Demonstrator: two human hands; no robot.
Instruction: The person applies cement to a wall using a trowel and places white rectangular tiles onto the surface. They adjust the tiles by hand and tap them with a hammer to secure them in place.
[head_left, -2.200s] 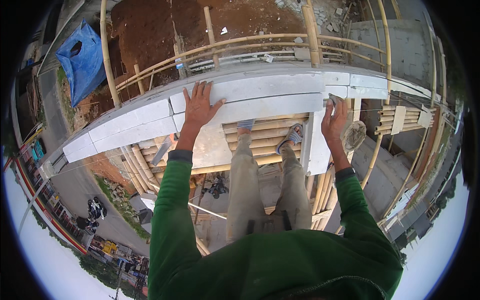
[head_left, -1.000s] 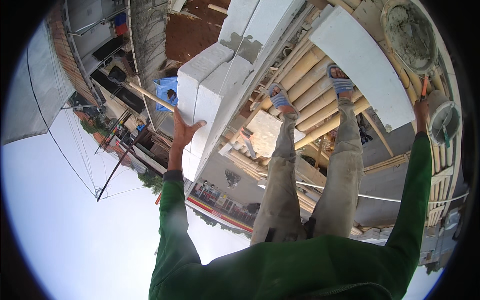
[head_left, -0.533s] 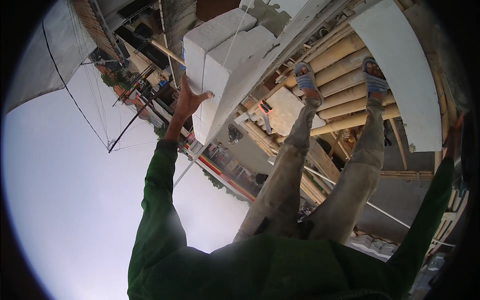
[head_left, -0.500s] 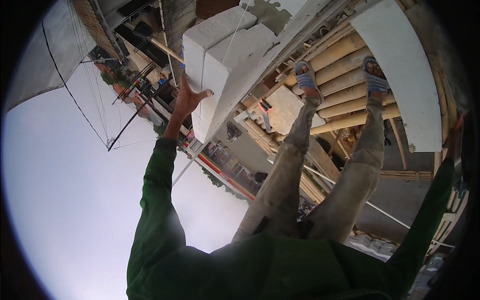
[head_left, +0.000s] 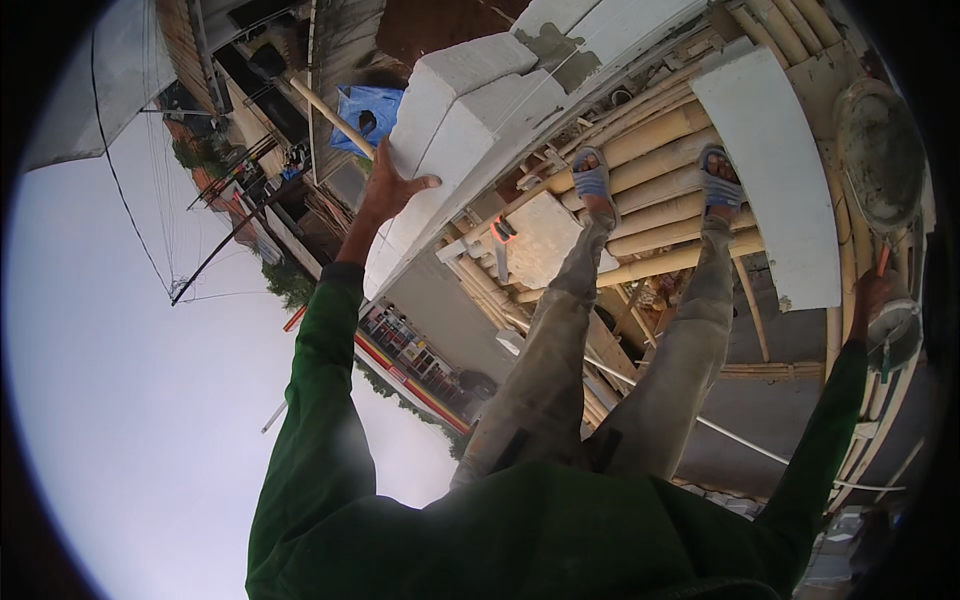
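My left hand (head_left: 392,190) rests against the end of a white block wall, its thumb stretched over the face of a pale block (head_left: 455,75) and its fingers spread up along the edge. It is open and holds nothing. Far out to the right, my right hand (head_left: 870,297) is beside a short orange handle (head_left: 884,260) at the lower edge of a round basin of grey mortar (head_left: 880,155). Its fingers are small and blurred there, so whether they close round the handle is unclear. A smaller round container (head_left: 893,332) sits just below that hand.
I stand in striped sandals on bamboo poles (head_left: 660,175), with gaps between them showing the ground far below. A long white panel (head_left: 775,170) lies to the right. An orange-handled saw (head_left: 503,240) lies on a pale board (head_left: 545,245). A blue tarp (head_left: 375,105) hangs beyond the wall.
The view has shifted to the right, bringing the mortar basin and small container into sight. My right hand shows more clearly beside them. My left hand stays on the block wall.
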